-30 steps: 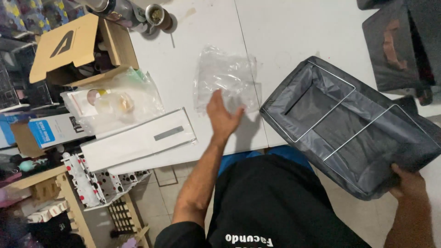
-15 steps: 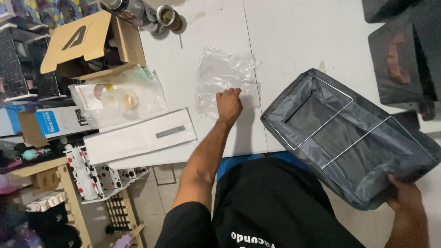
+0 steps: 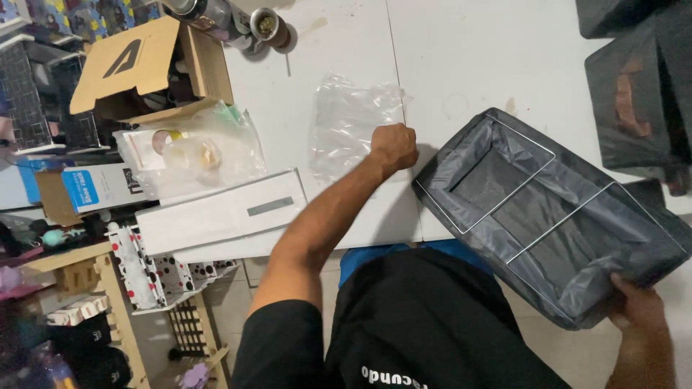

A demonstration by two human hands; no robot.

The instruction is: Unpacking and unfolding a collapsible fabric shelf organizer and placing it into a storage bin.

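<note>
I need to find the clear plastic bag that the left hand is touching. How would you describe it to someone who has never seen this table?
Start from the white table and find the grey fabric organiser with a wire frame at its near edge. Just to its left lies the empty clear plastic bag, flat, under the closed left hand. Unlike the filled clear bag beside the cardboard box, it holds nothing.

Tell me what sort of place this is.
Probably a home packing or unpacking spot: a white table with an open cardboard box, clear plastic bags and a grey fabric organiser with a wire frame, beside cluttered shelves.
</note>
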